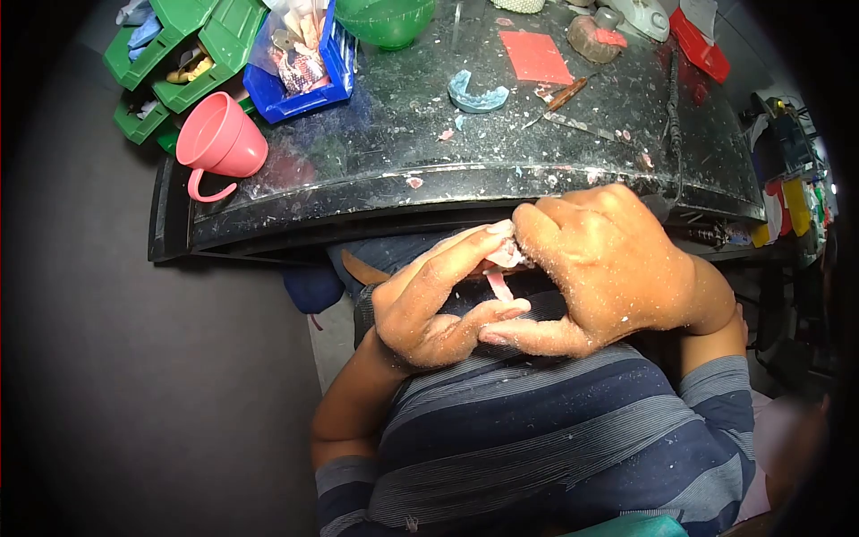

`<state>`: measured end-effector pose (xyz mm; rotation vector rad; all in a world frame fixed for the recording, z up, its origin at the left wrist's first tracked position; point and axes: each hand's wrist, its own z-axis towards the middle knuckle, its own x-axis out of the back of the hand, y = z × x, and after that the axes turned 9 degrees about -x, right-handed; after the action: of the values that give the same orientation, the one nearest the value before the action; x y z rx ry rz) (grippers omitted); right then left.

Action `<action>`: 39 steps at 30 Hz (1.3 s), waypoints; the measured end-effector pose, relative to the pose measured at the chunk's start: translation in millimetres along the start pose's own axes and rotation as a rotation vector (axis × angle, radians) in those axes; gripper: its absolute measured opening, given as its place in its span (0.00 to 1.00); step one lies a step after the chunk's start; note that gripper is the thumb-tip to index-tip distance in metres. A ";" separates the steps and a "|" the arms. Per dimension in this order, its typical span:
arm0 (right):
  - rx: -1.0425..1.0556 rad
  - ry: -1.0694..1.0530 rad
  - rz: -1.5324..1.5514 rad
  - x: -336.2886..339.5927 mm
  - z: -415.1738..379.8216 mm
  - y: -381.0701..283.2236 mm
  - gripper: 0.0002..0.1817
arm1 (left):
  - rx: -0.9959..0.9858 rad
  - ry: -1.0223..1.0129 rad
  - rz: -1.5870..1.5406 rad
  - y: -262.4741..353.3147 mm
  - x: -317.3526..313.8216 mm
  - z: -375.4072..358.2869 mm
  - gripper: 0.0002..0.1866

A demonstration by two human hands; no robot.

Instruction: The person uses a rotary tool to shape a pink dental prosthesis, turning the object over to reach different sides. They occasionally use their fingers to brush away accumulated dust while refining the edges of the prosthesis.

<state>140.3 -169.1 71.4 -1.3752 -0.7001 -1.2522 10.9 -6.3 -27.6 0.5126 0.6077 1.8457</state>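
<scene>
Both hands, dusted with white specks, are held in front of the striped shirt, just off the bench's front edge. A small white and pink piece (507,254) sits between them. My left hand (434,300) pinches it, with the index finger on its upper side and the thumb below. A pink strip (498,285) shows in the gap under the piece. My right hand (604,264) is closed, its curled fingers against the piece's right side and its thumb reaching toward my left thumb. Whatever lies inside the right fingers is hidden.
On the dark bench (376,152) are a pink mug (234,143), blue bin (309,100), green bins (224,45), green bowl (386,20), blue arch-shaped piece (477,94), red sheet (535,57), brown-handled tool (567,95) and metal blade (586,128).
</scene>
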 end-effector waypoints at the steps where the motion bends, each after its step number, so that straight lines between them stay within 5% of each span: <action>1: 0.001 0.001 0.000 0.0 -0.3 -0.3 0.32 | -0.001 0.000 0.002 1.1 0.7 0.6 0.33; 39: -0.015 0.002 0.035 -4.5 2.1 1.5 0.32 | -0.007 0.008 -0.008 -5.8 1.7 -1.5 0.31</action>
<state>141.1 -166.5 67.0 -1.3926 -0.6640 -1.2330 13.6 -3.2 -32.3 0.4974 0.6073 1.8425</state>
